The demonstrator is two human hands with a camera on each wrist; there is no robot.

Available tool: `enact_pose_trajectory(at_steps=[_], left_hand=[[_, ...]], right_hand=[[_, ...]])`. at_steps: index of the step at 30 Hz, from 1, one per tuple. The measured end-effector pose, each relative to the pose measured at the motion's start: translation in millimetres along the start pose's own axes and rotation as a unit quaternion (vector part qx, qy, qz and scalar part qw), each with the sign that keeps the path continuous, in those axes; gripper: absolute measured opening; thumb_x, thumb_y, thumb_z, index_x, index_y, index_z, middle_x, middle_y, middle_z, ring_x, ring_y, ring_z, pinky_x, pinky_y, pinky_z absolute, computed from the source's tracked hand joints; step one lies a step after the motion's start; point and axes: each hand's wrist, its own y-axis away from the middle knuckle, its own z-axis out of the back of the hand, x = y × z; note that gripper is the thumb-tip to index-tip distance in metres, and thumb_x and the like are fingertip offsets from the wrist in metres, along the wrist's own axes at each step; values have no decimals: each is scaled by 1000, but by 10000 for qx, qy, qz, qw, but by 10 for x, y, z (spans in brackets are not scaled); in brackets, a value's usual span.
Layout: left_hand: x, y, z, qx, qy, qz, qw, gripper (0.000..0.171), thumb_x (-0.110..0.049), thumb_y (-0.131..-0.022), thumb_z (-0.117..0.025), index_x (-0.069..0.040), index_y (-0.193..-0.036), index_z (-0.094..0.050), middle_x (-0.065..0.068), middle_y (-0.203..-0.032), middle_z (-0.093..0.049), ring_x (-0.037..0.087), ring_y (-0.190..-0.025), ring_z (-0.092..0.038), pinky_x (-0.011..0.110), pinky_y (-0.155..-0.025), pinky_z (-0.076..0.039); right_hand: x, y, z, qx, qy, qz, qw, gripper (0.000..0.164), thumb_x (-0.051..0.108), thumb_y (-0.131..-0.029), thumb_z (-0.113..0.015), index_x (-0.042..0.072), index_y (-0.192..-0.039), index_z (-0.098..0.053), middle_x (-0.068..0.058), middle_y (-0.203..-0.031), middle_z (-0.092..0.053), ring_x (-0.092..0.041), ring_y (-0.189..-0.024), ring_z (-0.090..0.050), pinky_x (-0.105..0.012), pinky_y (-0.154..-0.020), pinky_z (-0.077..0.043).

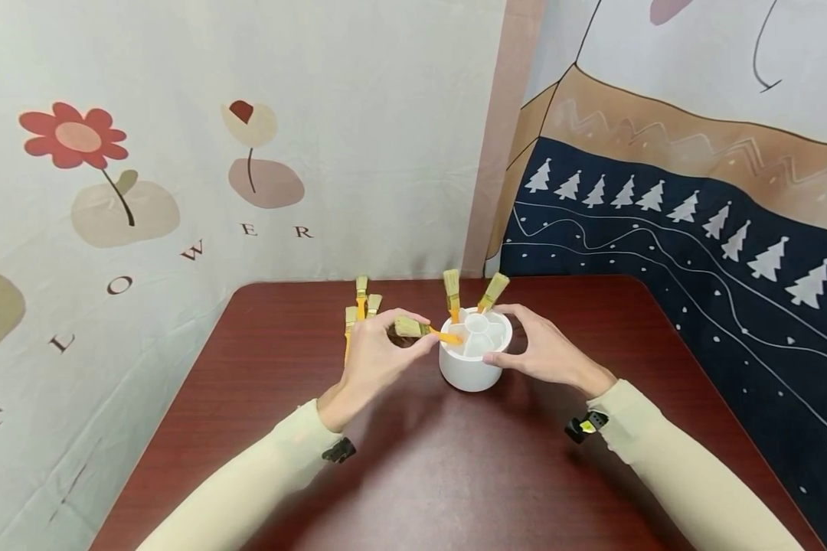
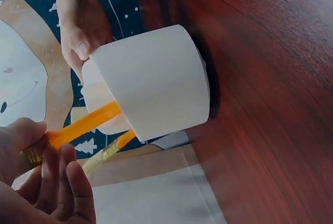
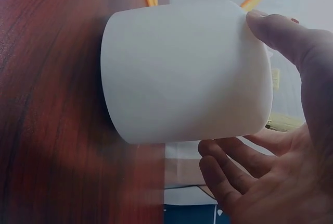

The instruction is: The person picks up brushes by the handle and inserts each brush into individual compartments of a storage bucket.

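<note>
A white round divided holder [image 1: 472, 375] stands on the table, its top split into compartments around a central ring. My left hand [image 1: 375, 348] pinches a paintbrush [image 1: 411, 327] by the part near its bristles. That brush's orange handle [image 2: 88, 123] slants into a left compartment, bristles outward. My right hand [image 1: 547, 352] holds the holder from the right, thumb at the near rim and fingers round the far side. Two more paintbrushes, one upright [image 1: 452, 287] and one leaning right [image 1: 494, 291], stand in the rear compartments with bristles up.
Further orange-handled paintbrushes [image 1: 361, 288] lie on the table left of the holder, partly hidden behind my left hand. The dark red wooden table [image 1: 441, 474] meets a flower-printed cloth [image 1: 386, 153] at the back and a tree-printed cloth [image 1: 661, 237] on the right.
</note>
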Motion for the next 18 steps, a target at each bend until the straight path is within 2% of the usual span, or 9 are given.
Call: enact_pose_trajectory(at_steps=[3, 7, 10, 14, 18], left_hand=[[-24, -10, -27, -5, 171, -40, 9998, 20, -25, -91, -102, -22, -107, -90, -2, -91, -86, 9, -73, -79, 21, -68, -63], [-41, -22, -59, -28, 278, -75, 9996, 20, -24, -91, -103, -19, -105, -89, 1, -97, -86, 16, -80, -83, 26, -73, -68], [-39, -35, -92, 14, 368, -35, 9993, 19, -25, -92, -103, -20, -104, -89, -1, -98, -88, 13, -81, -84, 28, -75, -70], [-32, -52, -138, 99, 416, 69, 9991, 17, -28, -94, -101, -23, -102, -88, -6, -96, -88, 8, -80, -82, 25, -76, -68], [-29, -61, -175, 135, 527, 120, 9984, 17, -27, -95, -100, -21, -98, -85, -5, -98, -89, 8, -80, -81, 24, -76, -67]], right_hand=[[12, 15, 1, -28, -10, -28, 10000, 106, 61, -92, -95, 14, -174, -46, -13, -173, -58, -37, -153, -61, -69, -128, -53], [17, 19, -15, -80, 2, -51, 10000, 106, 63, -92, -94, 14, -173, -46, -14, -173, -58, -39, -157, -58, -72, -131, -49], [18, 24, -29, -133, 16, -50, 9999, 106, 63, -92, -95, 13, -172, -46, -14, -173, -58, -39, -157, -58, -73, -131, -49], [12, 30, -51, -207, 22, 0, 9998, 106, 63, -91, -95, 13, -171, -47, -14, -172, -59, -38, -156, -59, -72, -130, -50], [7, 36, -71, -280, 16, 56, 9996, 105, 63, -91, -95, 13, -170, -48, -14, -170, -61, -38, -154, -61, -72, -129, -51]])
